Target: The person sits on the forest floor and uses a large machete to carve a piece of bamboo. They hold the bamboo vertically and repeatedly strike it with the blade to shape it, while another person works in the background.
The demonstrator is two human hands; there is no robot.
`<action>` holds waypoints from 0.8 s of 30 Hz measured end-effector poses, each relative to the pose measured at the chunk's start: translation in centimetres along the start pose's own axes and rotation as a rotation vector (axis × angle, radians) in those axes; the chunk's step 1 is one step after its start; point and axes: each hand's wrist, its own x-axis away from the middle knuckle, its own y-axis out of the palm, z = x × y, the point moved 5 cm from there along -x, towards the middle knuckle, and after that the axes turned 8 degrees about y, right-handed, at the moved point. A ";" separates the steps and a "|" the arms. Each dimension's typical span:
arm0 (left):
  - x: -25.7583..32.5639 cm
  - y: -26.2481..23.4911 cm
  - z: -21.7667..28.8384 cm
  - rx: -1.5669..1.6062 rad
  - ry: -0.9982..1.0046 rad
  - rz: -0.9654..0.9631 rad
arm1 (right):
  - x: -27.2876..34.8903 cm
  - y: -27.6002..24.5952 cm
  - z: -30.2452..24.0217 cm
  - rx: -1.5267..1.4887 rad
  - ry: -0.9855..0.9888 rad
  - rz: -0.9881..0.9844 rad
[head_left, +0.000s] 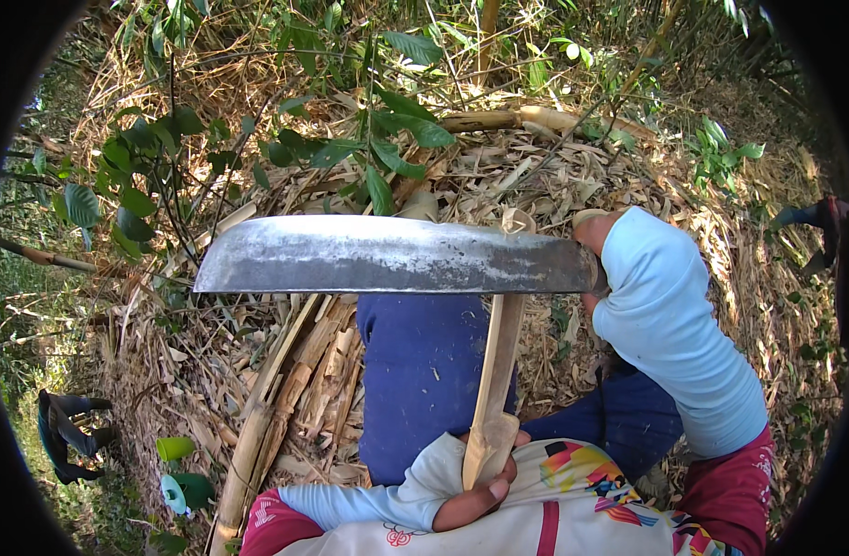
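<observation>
A broad machete (387,258) with a worn grey blade lies crosswise in front of me, its squared tip to the left. My right hand (593,246), in a light blue sleeve, is closed at the blade's right end; the handle itself is hidden. Low against my body, my left hand (487,486) grips the near end of a pale wooden strip (497,380). That strip runs away from me and passes under the blade. A thin curled shaving (517,221) shows just past the blade's far edge.
Split bamboo poles (258,417) lie to the left of my blue-clad leg (415,380). Leafy saplings (378,139) and a cut log (545,119) are ahead. Green containers (185,491) and a person (68,435) are at left; dark clothing (818,227) shows at far right.
</observation>
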 end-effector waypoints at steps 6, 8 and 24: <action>0.1 -0.1 -0.3 -0.006 0.003 0.034 | -1.5 -0.4 1.2 -0.103 0.085 0.085; 0.1 0.0 -0.1 -0.006 0.015 0.030 | -1.6 -0.5 2.3 -0.178 0.148 0.134; -0.1 0.5 1.0 0.262 0.002 -0.091 | 6.0 3.4 4.7 -0.687 0.364 0.084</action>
